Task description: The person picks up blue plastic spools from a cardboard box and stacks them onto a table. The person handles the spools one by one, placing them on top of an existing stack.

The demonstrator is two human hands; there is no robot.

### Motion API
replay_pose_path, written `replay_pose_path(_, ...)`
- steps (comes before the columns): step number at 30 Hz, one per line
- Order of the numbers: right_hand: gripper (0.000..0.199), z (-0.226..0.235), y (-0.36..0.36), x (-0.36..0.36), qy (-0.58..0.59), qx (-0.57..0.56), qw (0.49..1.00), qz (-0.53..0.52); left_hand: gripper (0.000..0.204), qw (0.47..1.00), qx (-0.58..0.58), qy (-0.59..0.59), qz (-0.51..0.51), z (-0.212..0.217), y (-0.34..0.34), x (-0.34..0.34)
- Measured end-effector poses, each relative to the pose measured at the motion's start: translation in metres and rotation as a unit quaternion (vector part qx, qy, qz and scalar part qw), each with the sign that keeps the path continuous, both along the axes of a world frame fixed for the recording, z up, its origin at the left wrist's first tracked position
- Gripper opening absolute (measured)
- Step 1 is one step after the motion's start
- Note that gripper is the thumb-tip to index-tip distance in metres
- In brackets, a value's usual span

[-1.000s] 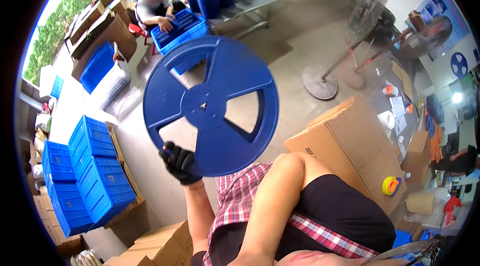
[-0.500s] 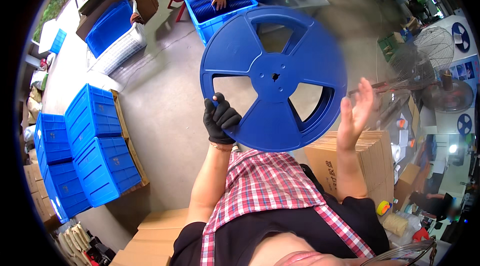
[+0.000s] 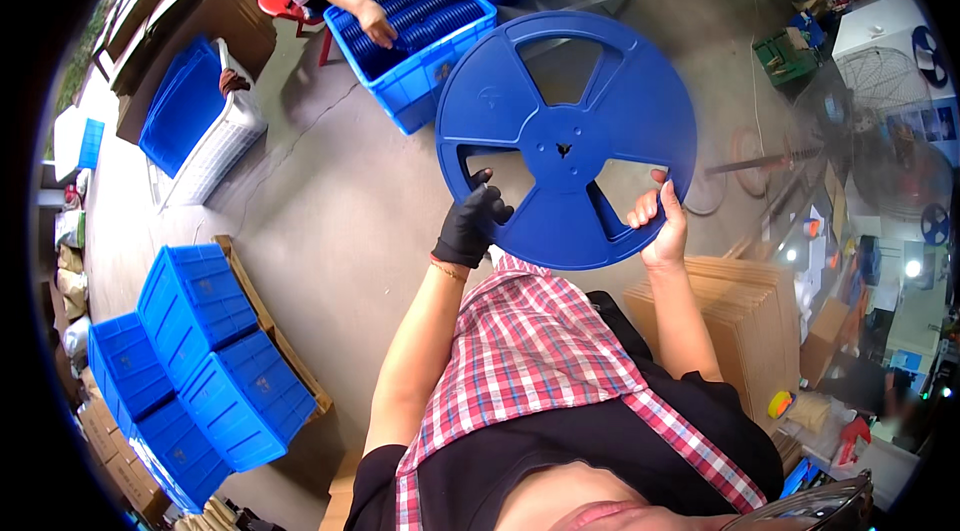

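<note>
A large blue plastic reel (image 3: 540,153) is held up in front of my chest, its flat round face toward me. Three wide window openings surround its hub, which has a small notched hole. My left hand (image 3: 472,223), in a black glove with some bare fingertips, grips the lower left rim at a window. On the opposite side, my bare right hand (image 3: 660,226) has its fingers curled through the right window and its thumb along the outer rim.
Beyond the reel, a co-worker's hand (image 3: 377,28) is over a blue crate (image 3: 410,116) filled with blue discs. Blue bins (image 3: 185,301) are stacked on a pallet at left, near a white basket (image 3: 215,156). Flattened cartons (image 3: 745,321) stand at right, with a fan (image 3: 880,81) farther off.
My right hand has gone from open beside the reel to gripping its right rim. The reel has turned slightly and moved right in view. The co-worker's hands have shifted over the crate.
</note>
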State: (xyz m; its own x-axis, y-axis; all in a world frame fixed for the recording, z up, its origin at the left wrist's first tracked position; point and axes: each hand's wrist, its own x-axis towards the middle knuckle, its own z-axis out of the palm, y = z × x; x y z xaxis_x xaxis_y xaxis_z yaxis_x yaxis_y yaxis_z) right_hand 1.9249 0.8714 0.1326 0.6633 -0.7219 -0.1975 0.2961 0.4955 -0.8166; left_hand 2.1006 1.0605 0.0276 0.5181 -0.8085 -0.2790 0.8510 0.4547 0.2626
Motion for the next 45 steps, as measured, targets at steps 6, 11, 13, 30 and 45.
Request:
replay_pose_path(6,0.028,-0.008,-0.059,0.112,0.052,0.005,0.998,-0.042,0.039,0.984,0.156,-0.058,0.056,-0.006,-0.068,0.101)
replay_pose_path(11,0.029,-0.007,-0.095,0.153,0.070,-0.003,0.995,-0.073,0.038,0.968,0.231,-0.095,0.019,-0.012,-0.107,0.143)
replay_pose_path(13,0.030,-0.005,-0.109,0.152,0.067,-0.011,0.993,-0.092,0.037,0.971,0.215,-0.103,0.009,-0.005,-0.124,0.146)
replay_pose_path(30,0.051,0.174,-0.333,0.295,0.022,-0.116,0.958,-0.262,0.036,0.960,0.114,-0.208,-0.152,0.169,-0.424,0.348)
replay_pose_path(45,0.059,0.159,-0.413,0.290,-0.043,-0.130,0.936,-0.323,0.041,0.958,0.090,-0.252,-0.104,0.184,-0.529,0.351)
